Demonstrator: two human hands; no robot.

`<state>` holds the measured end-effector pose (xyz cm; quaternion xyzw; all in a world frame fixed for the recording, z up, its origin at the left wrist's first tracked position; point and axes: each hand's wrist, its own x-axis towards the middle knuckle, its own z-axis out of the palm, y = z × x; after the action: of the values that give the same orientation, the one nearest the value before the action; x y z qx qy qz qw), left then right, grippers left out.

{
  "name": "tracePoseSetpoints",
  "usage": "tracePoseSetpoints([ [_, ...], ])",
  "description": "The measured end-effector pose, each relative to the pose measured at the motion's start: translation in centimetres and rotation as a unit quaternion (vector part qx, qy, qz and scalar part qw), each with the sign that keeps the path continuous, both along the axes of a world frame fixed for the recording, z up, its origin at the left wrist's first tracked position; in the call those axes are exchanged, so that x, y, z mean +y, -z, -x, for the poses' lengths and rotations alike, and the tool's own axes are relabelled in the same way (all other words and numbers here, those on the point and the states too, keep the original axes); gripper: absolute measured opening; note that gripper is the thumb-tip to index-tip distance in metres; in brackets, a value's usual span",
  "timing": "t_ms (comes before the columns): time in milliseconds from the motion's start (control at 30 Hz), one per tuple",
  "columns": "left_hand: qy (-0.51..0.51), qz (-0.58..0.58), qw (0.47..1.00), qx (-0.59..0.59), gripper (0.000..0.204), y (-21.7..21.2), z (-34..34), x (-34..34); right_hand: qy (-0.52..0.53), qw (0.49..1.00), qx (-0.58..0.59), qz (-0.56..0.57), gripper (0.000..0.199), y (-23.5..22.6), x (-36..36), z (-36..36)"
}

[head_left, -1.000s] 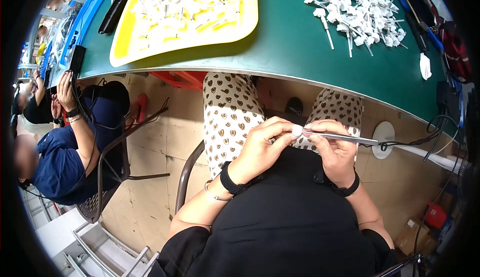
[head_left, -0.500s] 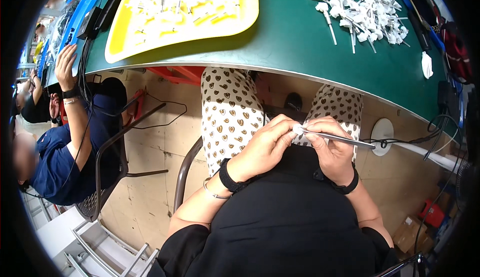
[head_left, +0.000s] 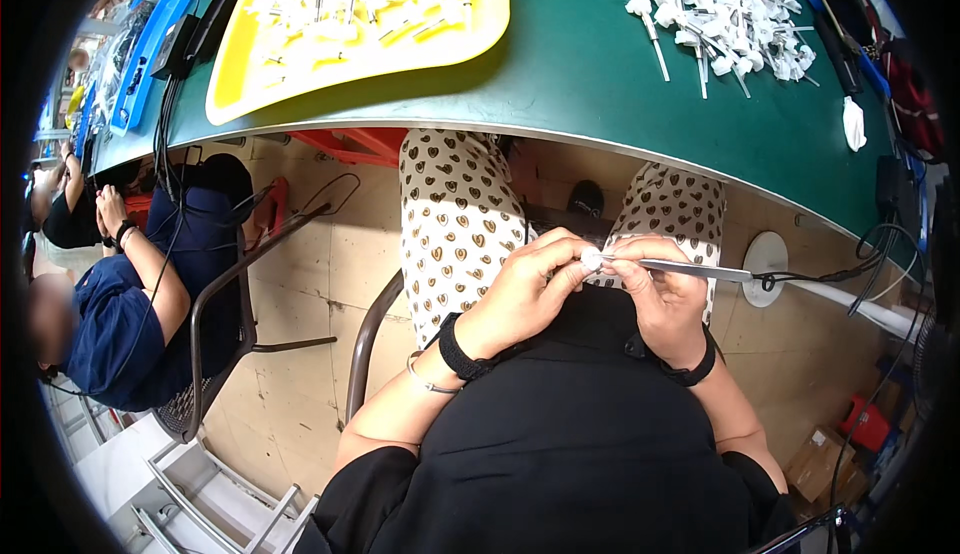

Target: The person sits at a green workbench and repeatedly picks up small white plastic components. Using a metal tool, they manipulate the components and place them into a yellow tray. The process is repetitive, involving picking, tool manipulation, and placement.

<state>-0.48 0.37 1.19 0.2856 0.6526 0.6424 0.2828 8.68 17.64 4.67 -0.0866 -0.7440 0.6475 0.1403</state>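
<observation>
Above my lap, my left hand [head_left: 537, 291] pinches a small white plastic piece [head_left: 591, 258] between thumb and fingertips. My right hand [head_left: 662, 294] is closed round slim metal tweezers [head_left: 715, 272], whose tip meets the white piece. Fingers partly cover both things, so the exact contact is hidden. On the table beyond my hands, a yellow tray [head_left: 235, 104] holds many white pieces with thin metal and clear stems. To its right lies a loose heap of similar white pieces with stems [head_left: 725, 24].
The green table [head_left: 570, 84] has its edge just past my knees. At left, a co-worker [head_left: 120, 294] sits on a chair, near a blue tray [head_left: 135, 79] and hanging black cables [head_left: 168, 139]. A white round base [head_left: 766, 267] and cables are at right.
The tweezers have swung from a downward slant to nearly level, still touching the white piece. The co-worker's raised hand has come down from the table edge to join the other hand.
</observation>
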Motion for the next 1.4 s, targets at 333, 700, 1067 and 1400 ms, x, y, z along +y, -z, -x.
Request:
tracePoseSetpoints([
  [333, 0.006, -0.007, 1.000, -0.002, 0.013, 0.40, -0.09, 0.08, 0.003, 0.998, -0.019, 0.065, 0.010, 0.02, -0.06, -0.18],
  [700, -0.005, -0.017, 1.000, -0.010, 0.015, 0.50, -0.18, 0.09, -0.002, 0.998, -0.018, 0.053, 0.008, -0.01, 0.02, -0.17],
  [1067, -0.036, -0.006, 0.999, 0.025, 0.014, 0.34, 0.01, 0.07, 0.012, 0.999, 0.013, 0.040, 0.015, 0.27, 0.20, -0.26],
  [1400, -0.088, -0.004, 0.996, -0.010, 0.013, 0.95, -0.18, 0.09, 0.003, 0.999, 0.043, -0.021, 0.018, 0.25, 0.65, -0.22],
])
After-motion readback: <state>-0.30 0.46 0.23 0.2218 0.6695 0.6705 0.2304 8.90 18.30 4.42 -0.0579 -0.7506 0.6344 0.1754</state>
